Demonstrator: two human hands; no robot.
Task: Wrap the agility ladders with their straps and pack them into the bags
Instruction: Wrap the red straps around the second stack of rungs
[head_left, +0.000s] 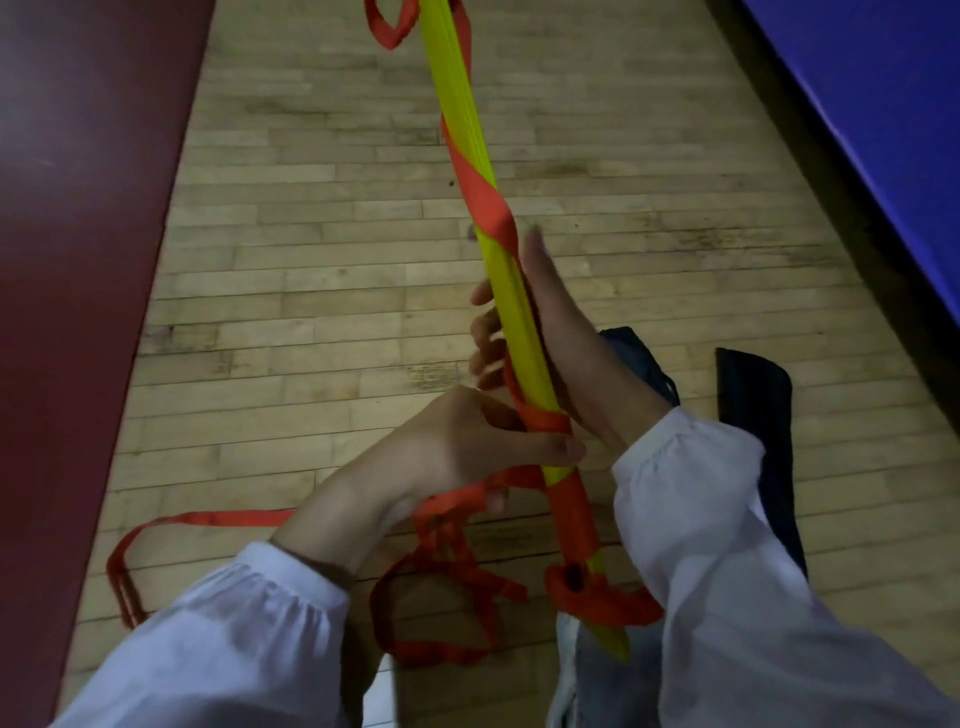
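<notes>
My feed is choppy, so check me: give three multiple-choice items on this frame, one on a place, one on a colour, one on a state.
1. Where does the dark bag lie?
A. on a wall hook
B. on the wooden floor, to the person's right
C. on a chair

2. What colour is the strap wound round the yellow rungs?
A. orange
B. black
C. white

3. What is the right hand doing?
A. lying flat on the boards
B. gripping the yellow rungs
C. hanging idle

Answers:
1 B, the bag lies flat on the boards.
2 A, orange bands cross the yellow.
3 B, its fingers curl round the bundle.
</notes>
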